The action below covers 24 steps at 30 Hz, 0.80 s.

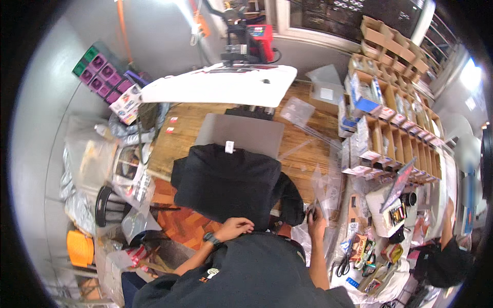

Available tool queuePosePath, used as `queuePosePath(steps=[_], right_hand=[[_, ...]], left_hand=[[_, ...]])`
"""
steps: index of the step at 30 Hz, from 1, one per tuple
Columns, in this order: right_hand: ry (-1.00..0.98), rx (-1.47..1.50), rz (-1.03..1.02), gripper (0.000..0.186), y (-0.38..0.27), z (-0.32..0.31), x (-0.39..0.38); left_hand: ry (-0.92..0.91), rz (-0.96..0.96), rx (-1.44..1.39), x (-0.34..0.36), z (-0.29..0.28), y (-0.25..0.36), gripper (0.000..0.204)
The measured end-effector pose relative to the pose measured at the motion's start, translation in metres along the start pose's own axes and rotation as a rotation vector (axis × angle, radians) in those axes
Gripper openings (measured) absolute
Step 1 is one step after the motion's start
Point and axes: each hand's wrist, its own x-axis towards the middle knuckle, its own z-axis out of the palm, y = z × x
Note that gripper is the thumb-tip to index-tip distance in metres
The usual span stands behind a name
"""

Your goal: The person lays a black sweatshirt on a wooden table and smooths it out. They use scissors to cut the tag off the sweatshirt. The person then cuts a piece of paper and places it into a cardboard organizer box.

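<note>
A black T-shirt (228,179) lies over the grey lower plate (241,131) of a heat press, its pale neck label (229,147) facing up. Just in front of its near edge is my left hand (237,228), fingers loosely bent and holding nothing visible; a dark watch is on that wrist. My right hand (316,222) is to the right of the shirt's sleeve, beside clear plastic film (323,187). Its fingers close around something small and dark that I cannot make out. The press's white upper part (221,84) hangs beyond the shirt.
Cardboard bins (395,138) with packets stand on the right. Scissors (342,267) and small packs lie on the side table nearer me. At far right, a co-worker's arm (448,226) reaches out. A black stool (105,205) and plastic bags are on the left.
</note>
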Motion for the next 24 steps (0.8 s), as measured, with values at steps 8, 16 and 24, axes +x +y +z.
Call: queuePosePath(steps=[8, 16, 24], right_hand=[[0.099, -0.496, -0.072, 0.043, 0.025, 0.024, 0.114], [0.076, -0.812, -0.128, 0.03, 0.016, 0.048, 0.076], [0.133, -0.017, -0.682, 0.023, -0.233, 0.172, -0.017]], left_hand=[[0.687, 0.162, -0.042, -0.079, -0.056, 0.012, 0.018], [0.526, 0.092, 0.039, -0.059, -0.105, 0.009, 0.015], [0.618, 0.699, 0.365, 0.072, -0.196, 0.083, 0.01]])
